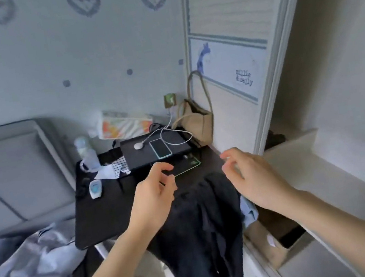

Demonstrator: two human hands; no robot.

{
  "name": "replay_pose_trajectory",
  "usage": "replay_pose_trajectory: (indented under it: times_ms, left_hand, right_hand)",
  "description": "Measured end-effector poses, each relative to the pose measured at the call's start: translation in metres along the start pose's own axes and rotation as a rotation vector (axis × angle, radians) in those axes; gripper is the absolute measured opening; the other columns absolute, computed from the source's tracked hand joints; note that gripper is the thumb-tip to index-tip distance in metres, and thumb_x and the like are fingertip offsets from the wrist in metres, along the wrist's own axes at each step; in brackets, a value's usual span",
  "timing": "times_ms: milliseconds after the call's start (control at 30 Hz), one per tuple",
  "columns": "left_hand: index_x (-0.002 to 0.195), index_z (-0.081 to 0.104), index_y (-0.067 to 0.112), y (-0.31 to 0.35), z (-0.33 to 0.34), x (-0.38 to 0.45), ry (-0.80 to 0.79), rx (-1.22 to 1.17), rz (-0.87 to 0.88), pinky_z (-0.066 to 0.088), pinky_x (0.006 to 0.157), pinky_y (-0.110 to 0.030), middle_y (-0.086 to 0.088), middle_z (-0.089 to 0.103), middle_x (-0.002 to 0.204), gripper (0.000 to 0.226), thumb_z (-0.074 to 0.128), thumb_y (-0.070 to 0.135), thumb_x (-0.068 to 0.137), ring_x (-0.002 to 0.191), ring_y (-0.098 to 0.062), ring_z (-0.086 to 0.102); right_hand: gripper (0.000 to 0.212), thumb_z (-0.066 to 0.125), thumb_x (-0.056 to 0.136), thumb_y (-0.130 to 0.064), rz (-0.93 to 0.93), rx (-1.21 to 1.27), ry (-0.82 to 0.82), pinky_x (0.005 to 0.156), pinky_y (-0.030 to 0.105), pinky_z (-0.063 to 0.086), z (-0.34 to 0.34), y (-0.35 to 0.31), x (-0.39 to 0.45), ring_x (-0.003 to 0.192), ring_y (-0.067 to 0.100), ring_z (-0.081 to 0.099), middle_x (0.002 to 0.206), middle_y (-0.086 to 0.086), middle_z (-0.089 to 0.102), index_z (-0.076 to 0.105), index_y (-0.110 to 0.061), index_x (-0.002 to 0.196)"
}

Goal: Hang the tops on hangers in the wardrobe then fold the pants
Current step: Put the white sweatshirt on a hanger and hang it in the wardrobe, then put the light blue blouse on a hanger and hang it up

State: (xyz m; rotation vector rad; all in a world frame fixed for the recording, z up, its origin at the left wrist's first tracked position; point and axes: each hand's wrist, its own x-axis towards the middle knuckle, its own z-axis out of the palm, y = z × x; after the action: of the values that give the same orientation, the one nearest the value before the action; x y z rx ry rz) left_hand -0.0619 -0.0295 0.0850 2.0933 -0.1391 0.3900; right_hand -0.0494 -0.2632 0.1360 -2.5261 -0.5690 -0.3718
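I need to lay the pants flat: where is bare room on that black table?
Bare patch: the black table's front-left, between the white handheld device and the dark garment. Crowded at the back: phone, cables, bottle, beige bag.

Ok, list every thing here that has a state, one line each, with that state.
left hand: fingers loosely curled, holding nothing
right hand: fingers loosely curled, holding nothing
black garment: draped over the table edge, unfolded, not on a hanger
phone: screen dark, lying flat on the black box
white cable: plugged into the wall socket
beige bag: upright against the wardrobe
wardrobe door: slid aside
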Motion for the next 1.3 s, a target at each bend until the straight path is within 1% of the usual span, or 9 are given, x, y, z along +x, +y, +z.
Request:
replay_pose_trajectory:
  times_ms: [100, 233, 400, 667, 767, 867, 1000, 1167, 1300]
  left_hand:
    - [0.098, 0.05, 0.05, -0.043, -0.048, -0.046, 0.121, 0.043, -0.17, 0.052, 0.055, -0.025, 0.016, 0.066, 0.077, 0.026, 0.05, 0.024, 0.096, 0.06, -0.009, 0.064]
    - [0.099, 0.051, 0.046, -0.099, -0.105, -0.108, 0.242, 0.099, -0.375, 0.054, 0.059, -0.034, 0.009, 0.066, 0.072, 0.02, 0.051, 0.025, 0.096, 0.058, -0.01, 0.063]
    - [0.103, 0.056, 0.033, -0.169, -0.174, -0.168, 0.36, 0.087, -0.596, 0.039, 0.048, -0.02, 0.006, 0.067, 0.071, 0.013, 0.051, 0.023, 0.097, 0.053, -0.005, 0.06]
    - [0.097, 0.055, 0.033, -0.295, -0.285, -0.217, 0.444, 0.075, -0.894, 0.043, 0.048, -0.019, 0.001, 0.068, 0.075, 0.014, 0.052, 0.019, 0.096, 0.058, -0.009, 0.064]
    - [0.089, 0.054, 0.032, -0.342, -0.311, -0.233, 0.445, 0.081, -1.025, 0.044, 0.051, -0.024, 0.004, 0.065, 0.08, 0.019, 0.055, 0.013, 0.093, 0.066, -0.016, 0.063]
    - [0.095, 0.055, 0.028, -0.391, -0.332, -0.244, 0.397, 0.127, -1.15, 0.041, 0.053, -0.026, 0.01, 0.058, 0.087, 0.015, 0.056, 0.014, 0.091, 0.069, -0.014, 0.056]
    - [0.1, 0.059, 0.019, -0.458, -0.356, -0.247, 0.267, 0.205, -1.285, 0.04, 0.06, -0.026, 0.001, 0.063, 0.102, 0.008, 0.053, 0.019, 0.094, 0.075, -0.016, 0.056]
    - [0.116, 0.059, 0.017, -0.56, -0.378, -0.246, 0.083, 0.301, -1.434, 0.042, 0.073, -0.028, -0.005, 0.061, 0.117, 0.023, 0.05, 0.024, 0.096, 0.09, -0.021, 0.056]
    - [0.126, 0.055, 0.022, -0.651, -0.378, -0.23, 0.069, 0.332, -1.52, 0.038, 0.071, -0.03, -0.005, 0.052, 0.128, 0.032, 0.047, 0.025, 0.095, 0.091, -0.021, 0.052]
  right_hand:
    - [0.03, 0.044, 0.098, -0.032, -0.098, 0.062, -0.132, 0.087, 0.033, 0.046, 0.053, -0.048, 0.009, 0.101, 0.01, 0.055, 0.094, -0.017, 0.062, 0.051, -0.022, 0.125]
    - [0.029, 0.044, 0.098, -0.034, -0.221, 0.12, -0.291, 0.083, 0.031, 0.047, 0.125, -0.114, 0.023, 0.097, 0.007, 0.054, 0.092, -0.019, 0.061, 0.05, -0.025, 0.124]
    - [0.028, 0.043, 0.099, -0.033, -0.302, 0.158, -0.488, 0.082, 0.034, 0.052, 0.222, -0.197, 0.039, 0.096, 0.009, 0.057, 0.098, -0.015, 0.064, 0.049, -0.025, 0.125]
    - [0.026, 0.042, 0.098, -0.029, -0.258, 0.167, -0.765, 0.084, 0.041, 0.049, 0.378, -0.304, 0.072, 0.098, 0.022, 0.058, 0.1, -0.003, 0.066, 0.051, -0.019, 0.12]
    - [0.025, 0.043, 0.098, -0.03, -0.222, 0.156, -0.862, 0.084, 0.04, 0.049, 0.432, -0.328, 0.084, 0.097, 0.022, 0.058, 0.098, -0.001, 0.065, 0.052, -0.019, 0.118]
    - [0.026, 0.043, 0.097, -0.03, -0.23, 0.139, -0.952, 0.083, 0.038, 0.049, 0.491, -0.35, 0.101, 0.095, 0.022, 0.057, 0.097, 0.002, 0.066, 0.053, -0.017, 0.117]
    - [0.021, 0.045, 0.097, -0.031, -0.185, 0.126, -1.065, 0.072, 0.03, 0.042, 0.579, -0.374, 0.131, 0.086, 0.018, 0.054, 0.094, 0.001, 0.065, 0.058, -0.017, 0.105]
    - [0.025, 0.047, 0.095, -0.03, 0.02, 0.18, -1.241, 0.078, 0.036, 0.049, 0.726, -0.408, 0.168, 0.091, 0.024, 0.061, 0.097, 0.007, 0.069, 0.061, -0.01, 0.094]
    - [0.035, 0.047, 0.096, -0.031, 0.169, 0.184, -1.31, 0.075, 0.038, 0.052, 0.846, -0.417, 0.178, 0.086, 0.028, 0.062, 0.1, 0.018, 0.069, 0.061, 0.0, 0.102]
